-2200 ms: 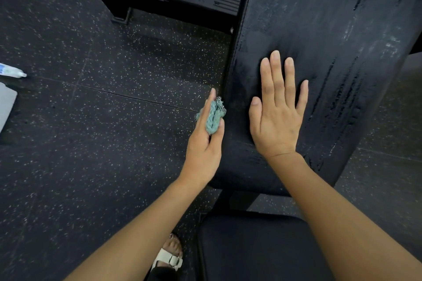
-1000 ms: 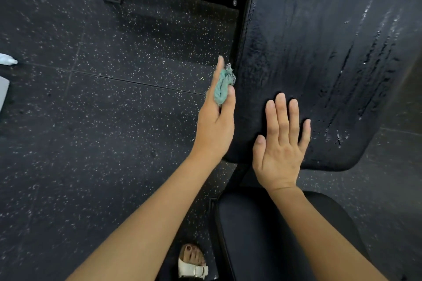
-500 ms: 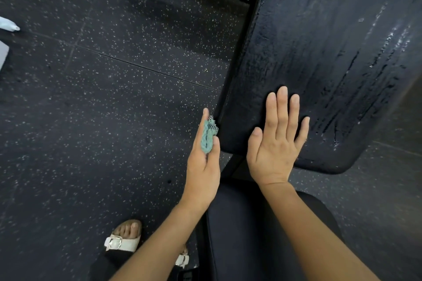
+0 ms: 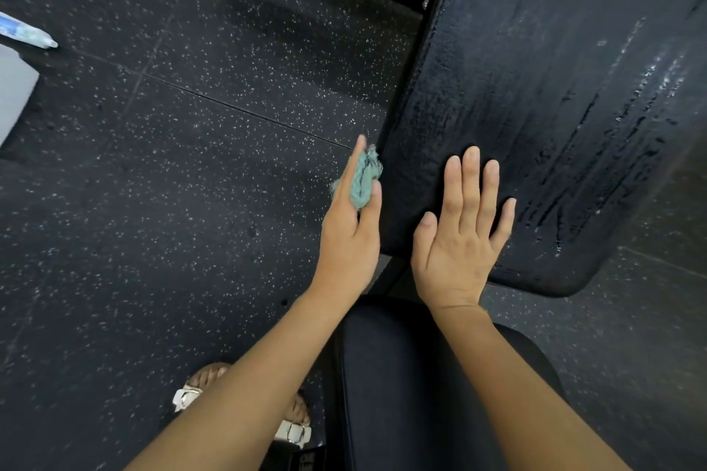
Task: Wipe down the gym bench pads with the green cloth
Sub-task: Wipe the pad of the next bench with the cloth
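Head view: our left hand (image 4: 350,237) pinches the green cloth (image 4: 363,180) between thumb and fingers (image 4: 356,159), against the bench pad's (image 4: 535,88) left edge. Our right hand (image 4: 455,241) lies flat near its lower-left corner, fingers straight, holding nothing.

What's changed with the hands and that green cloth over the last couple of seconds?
The left hand, pinching the green cloth, rubbed up the left side edge of the back pad, slid down towards its lower corner, and has now come partway up again. The right hand slipped lower on the pad early on. Unchanged: the cloth stays in the left hand, the right hand flat on the pad.
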Demonstrator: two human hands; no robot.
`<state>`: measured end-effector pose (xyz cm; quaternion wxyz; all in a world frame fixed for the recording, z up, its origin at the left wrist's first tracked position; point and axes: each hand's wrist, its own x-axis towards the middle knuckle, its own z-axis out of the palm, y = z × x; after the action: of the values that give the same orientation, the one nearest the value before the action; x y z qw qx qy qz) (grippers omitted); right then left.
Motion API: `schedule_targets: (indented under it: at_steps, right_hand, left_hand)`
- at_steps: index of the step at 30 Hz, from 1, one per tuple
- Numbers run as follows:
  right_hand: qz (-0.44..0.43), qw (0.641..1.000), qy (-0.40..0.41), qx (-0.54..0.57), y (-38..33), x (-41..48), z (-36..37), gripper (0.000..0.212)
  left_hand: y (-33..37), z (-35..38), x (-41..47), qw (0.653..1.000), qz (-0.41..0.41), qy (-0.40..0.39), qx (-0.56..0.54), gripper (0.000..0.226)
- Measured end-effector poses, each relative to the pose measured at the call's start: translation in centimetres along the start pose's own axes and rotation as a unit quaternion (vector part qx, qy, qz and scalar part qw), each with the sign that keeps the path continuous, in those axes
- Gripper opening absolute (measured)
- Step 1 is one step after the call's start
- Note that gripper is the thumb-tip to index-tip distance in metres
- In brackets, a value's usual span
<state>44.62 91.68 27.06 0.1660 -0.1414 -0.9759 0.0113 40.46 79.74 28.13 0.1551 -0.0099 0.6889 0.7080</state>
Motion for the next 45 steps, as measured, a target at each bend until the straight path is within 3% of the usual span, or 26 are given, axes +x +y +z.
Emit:
schedule_targets:
  at_steps: [19,25,29,33,37,39,42,45]
  right_hand:
    - [0.014,0.998,-0.044,0.042,-0.3,0.0,-1.6,0.064]
    - [0.029,0.990,-0.099,0.092,-1.0,0.3,-4.1,0.065]
    - [0.047,0.965,-0.163,0.199,-1.7,1.0,-7.0,0.058]
    - [0.021,0.918,-0.213,0.333,-2.7,1.4,-10.9,0.042]
    - [0.014,0.874,-0.227,0.430,-4.2,1.7,-15.6,0.033]
    - [-0.002,0.857,-0.234,0.458,-4.5,1.8,-17.5,0.036]
    - [-0.074,0.873,-0.222,0.427,-4.4,2.0,-19.4,0.039]
    - [-0.117,0.892,-0.182,0.396,-4.2,1.7,-20.7,0.029]
  left_hand:
    - [-0.7,-0.7,-6.5,0.994,-0.095,-0.003,0.062,0.062]
    - [1.3,-1.7,-8.8,0.990,-0.130,0.020,0.043,0.045]
    - [4.2,-2.8,-9.3,0.990,-0.125,0.051,0.035,0.039]
    - [7.8,-3.7,-9.5,0.993,-0.094,0.016,0.067,0.046]
    - [10.7,-4.4,-9.7,0.991,-0.067,-0.042,0.107,0.017]
    - [11.9,-4.8,-9.9,0.990,-0.045,-0.073,0.114,0.021]
    - [13.4,-5.0,-10.6,0.986,-0.020,-0.124,0.113,0.017]
    - [14.6,-4.8,-11.1,0.984,-0.014,-0.145,0.102,0.019]
